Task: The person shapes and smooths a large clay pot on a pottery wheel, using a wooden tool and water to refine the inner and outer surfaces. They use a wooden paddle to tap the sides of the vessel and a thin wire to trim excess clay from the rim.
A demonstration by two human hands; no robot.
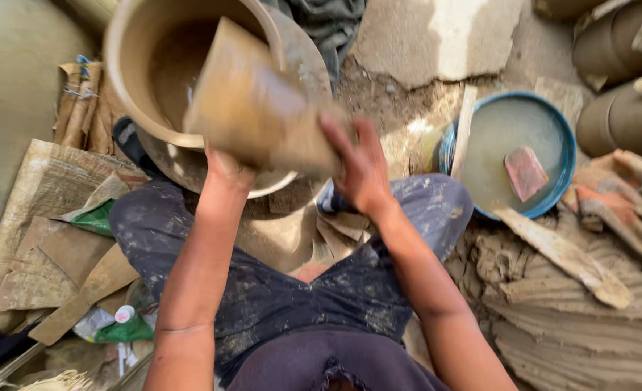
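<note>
Knees (277, 289) in spattered dark trousers, spread on the floor. Just beyond, both hands lifted, gripping a blurred clay pot (263, 108) tilted on its side, mouth up and left. Left hand (227, 168) under the pot's near edge, fingers hidden behind it. Right hand (361, 170) on the pot's base end, fingers (335, 137) pressed flat on the clay. Past the pot, a large clay bowl (132, 65) on a wheel. Farther right, a blue basin (564, 137) of muddy water.

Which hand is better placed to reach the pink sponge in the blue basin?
Probably the right hand: the pink sponge floats in the blue basin on that side, while the left hand sits under the clay pot, farther away.
</note>
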